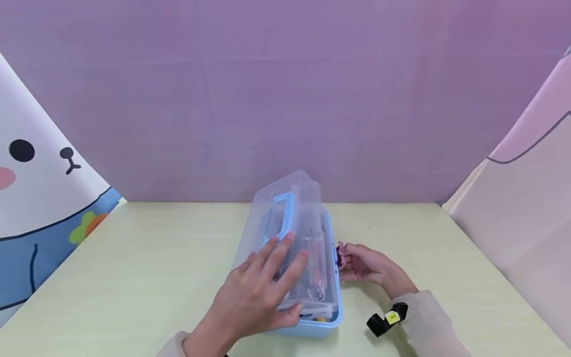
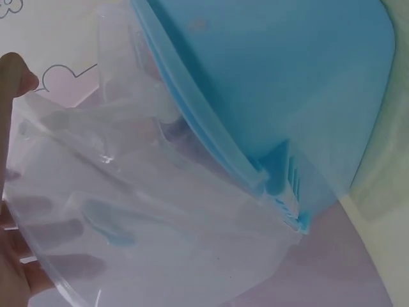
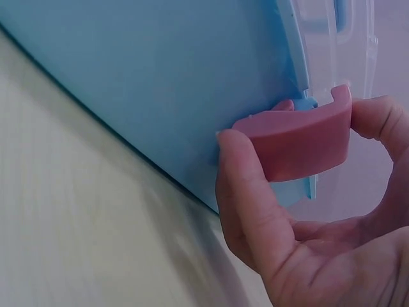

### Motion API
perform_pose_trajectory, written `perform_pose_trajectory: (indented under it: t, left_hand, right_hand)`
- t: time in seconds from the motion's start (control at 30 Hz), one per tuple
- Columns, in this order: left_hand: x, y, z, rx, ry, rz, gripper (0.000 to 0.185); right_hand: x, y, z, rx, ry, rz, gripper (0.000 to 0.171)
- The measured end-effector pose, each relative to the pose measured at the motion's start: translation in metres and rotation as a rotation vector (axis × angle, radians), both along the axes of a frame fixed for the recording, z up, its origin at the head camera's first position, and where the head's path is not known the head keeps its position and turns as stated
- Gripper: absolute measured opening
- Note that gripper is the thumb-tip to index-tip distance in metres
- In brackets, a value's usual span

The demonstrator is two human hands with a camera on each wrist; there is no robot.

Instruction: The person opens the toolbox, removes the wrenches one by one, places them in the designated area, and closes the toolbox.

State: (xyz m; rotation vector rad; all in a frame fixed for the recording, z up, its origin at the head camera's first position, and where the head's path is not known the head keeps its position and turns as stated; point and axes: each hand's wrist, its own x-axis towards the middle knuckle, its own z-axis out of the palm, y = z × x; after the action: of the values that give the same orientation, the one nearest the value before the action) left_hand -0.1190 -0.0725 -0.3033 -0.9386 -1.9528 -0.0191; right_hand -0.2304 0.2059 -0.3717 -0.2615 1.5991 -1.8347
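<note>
I'm seeing my left hand (image 1: 258, 292) lying flat-fingered on the clear lid (image 1: 285, 233) of the blue box (image 1: 321, 325) mid-table; my right hand (image 1: 363, 265) is pinching the pink latch (image 3: 300, 144). Light, slick, flexing plastic, I'd judge; the handle (image 1: 278, 218) is looking the surest hold.

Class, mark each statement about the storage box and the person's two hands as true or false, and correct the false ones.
1. The left hand lies on the clear lid. True.
2. The right hand pinches a pink latch. True.
3. The box base is green. False: it is light blue.
4. The lid's handle is pink. False: it is blue.
5. The box stands on the table. True.
</note>
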Motion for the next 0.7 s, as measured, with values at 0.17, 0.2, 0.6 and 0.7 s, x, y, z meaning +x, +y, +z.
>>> perform_pose_trajectory:
  t: [0.17,0.2,0.6,0.7]
  left_hand:
    - [-0.001,-0.005,0.0,0.102,0.042,-0.05,0.057]
    - [-0.001,-0.006,-0.001,0.126,0.046,-0.056,0.057]
    - [-0.002,-0.025,-0.005,0.415,0.017,-0.117,0.063]
    - [-0.001,-0.028,-0.006,0.428,0.014,-0.109,0.064]
  right_hand:
    - [0.0,-0.001,0.002,0.019,-0.002,-0.008,0.02]
    - [0.0,-0.001,0.002,0.022,-0.005,-0.01,0.02]
    - [-0.001,0.005,0.003,0.022,-0.004,-0.022,0.02]
    - [-0.001,0.002,0.001,0.016,-0.014,-0.015,0.02]
